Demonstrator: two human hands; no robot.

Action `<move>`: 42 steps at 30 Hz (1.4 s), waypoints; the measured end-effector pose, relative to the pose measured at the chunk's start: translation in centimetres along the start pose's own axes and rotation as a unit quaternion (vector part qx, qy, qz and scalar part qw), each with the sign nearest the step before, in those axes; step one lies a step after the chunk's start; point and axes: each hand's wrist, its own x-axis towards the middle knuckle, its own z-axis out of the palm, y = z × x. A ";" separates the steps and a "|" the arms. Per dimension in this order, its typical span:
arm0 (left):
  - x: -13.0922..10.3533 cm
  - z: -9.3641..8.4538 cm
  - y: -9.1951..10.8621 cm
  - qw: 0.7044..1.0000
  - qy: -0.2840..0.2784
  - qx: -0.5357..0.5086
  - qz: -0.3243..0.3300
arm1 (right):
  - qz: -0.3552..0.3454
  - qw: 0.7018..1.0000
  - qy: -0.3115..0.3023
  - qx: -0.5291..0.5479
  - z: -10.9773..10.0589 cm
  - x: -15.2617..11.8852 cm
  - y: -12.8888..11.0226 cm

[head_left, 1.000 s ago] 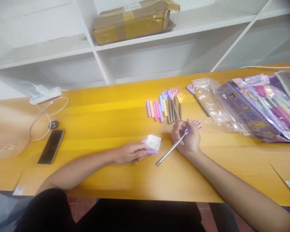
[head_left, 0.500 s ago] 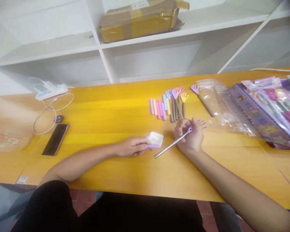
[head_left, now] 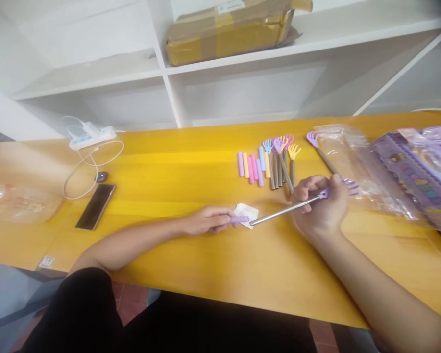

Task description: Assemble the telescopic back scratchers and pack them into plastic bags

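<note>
My left hand is closed on a short purple handle sleeve, which points to the right. Just behind the sleeve lies a small white tray-like piece; whether my fingers also touch it I cannot tell. My right hand grips a back scratcher near its purple claw head, with the metal rod reaching left. The rod's free end is close to the sleeve's right end. Beyond my hands, several loose sleeves in purple, yellow, pink and blue lie beside several back scratchers with bare metal rods.
Another purple-headed scratcher lies by clear plastic bags. At the right is a purple display box. A phone, a mouse and a power strip sit at the left. A taped carton rests on the shelf.
The rod in my right hand has swung flatter, its free end rising to the level of the sleeve. The sleeve now stands clear in front of the white piece. The view has shifted slightly.
</note>
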 end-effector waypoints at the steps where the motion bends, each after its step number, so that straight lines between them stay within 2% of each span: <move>1: 0.0 0.0 0.1 1.000 -0.001 -0.002 0.002 | -0.002 1.000 0.003 -0.002 0.0 0.1 0.0; 9: 0.1 0.3 0.0 0.999 0.015 -0.035 0.004 | -0.020 0.999 0.029 -0.029 -0.1 0.4 -0.3; 16: 0.2 0.3 0.0 0.997 0.042 -0.055 -0.014 | -0.016 0.997 0.011 -0.072 0.3 0.3 -0.1; 20: 0.4 0.2 -0.4 0.996 0.065 -0.055 -0.005 | -0.014 0.994 0.034 -0.102 0.5 0.3 0.1; 25: 0.7 -0.1 -1.0 0.992 0.084 -0.093 0.014 | -0.038 0.995 0.081 -0.043 0.4 0.5 -0.4; 29: 0.8 -0.2 -1.0 0.989 0.092 -0.115 0.006 | -0.021 0.997 0.066 -0.019 0.0 0.6 -0.5; 34: 0.7 -0.2 -1.0 0.987 0.100 -0.120 0.021 | -0.044 0.997 0.059 -0.021 -0.1 0.6 -0.5; 37: 0.7 -0.1 -1.0 0.989 0.100 -0.110 0.019 | -0.034 0.998 0.051 -0.028 0.1 0.5 -0.5; 42: 0.8 -0.2 -1.2 0.986 0.135 -0.085 0.048 | -0.046 0.997 0.040 -0.046 0.5 0.1 -0.4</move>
